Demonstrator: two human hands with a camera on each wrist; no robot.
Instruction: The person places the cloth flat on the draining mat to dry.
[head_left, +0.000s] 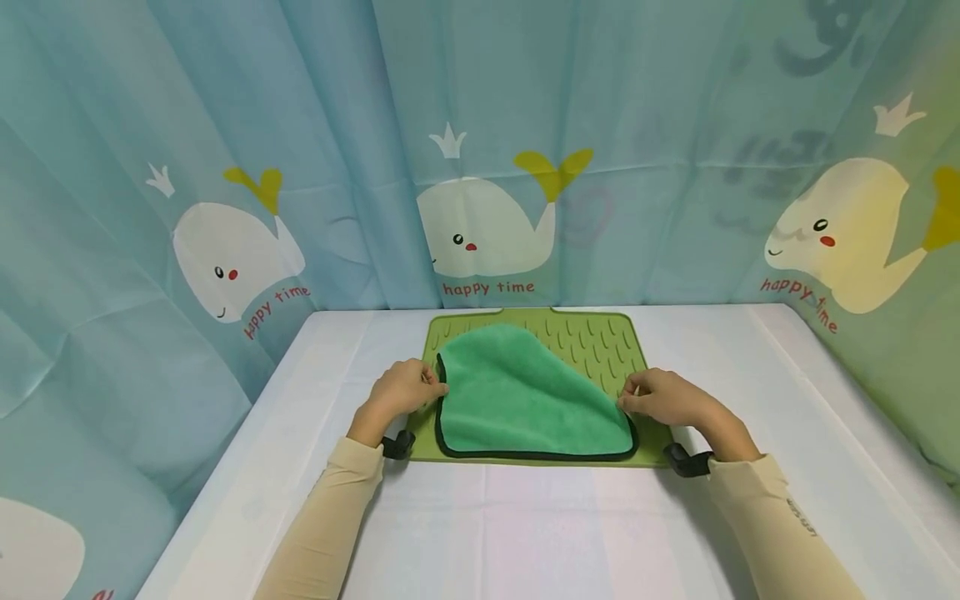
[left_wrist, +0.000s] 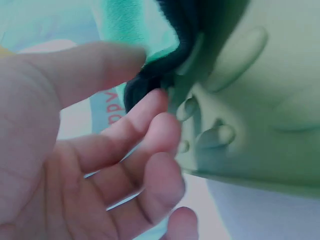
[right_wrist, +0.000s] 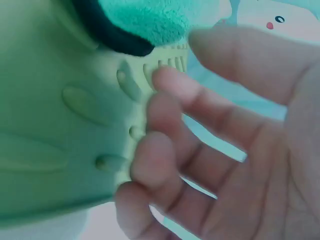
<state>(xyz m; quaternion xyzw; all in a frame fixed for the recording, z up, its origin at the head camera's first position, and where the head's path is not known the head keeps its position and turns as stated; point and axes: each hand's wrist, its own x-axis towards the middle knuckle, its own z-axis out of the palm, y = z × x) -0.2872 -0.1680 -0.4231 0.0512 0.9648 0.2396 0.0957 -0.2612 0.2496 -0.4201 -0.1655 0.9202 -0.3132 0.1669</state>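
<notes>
A fluffy green cloth point(head_left: 517, 392) with a black edge lies on the olive-green mat point(head_left: 600, 333), its far side rising to a rounded hump. At its left edge, my left hand point(head_left: 406, 387) pinches the black border point(left_wrist: 150, 70) between thumb and index finger. The other left fingers curl loosely below. My right hand point(head_left: 663, 397) is at the cloth's right edge, its thumb against the green pile point(right_wrist: 150, 22). Its index finger stands apart from the thumb, with mat and curtain visible through the gap, and the remaining fingers are loosely bent.
Raised drop-shaped ridges cover the mat, which lies on a white table point(head_left: 525, 533). Behind and along the sides hangs a light-blue curtain point(head_left: 645, 100) printed with whales. Black straps point(head_left: 399, 445) sit at both wrists.
</notes>
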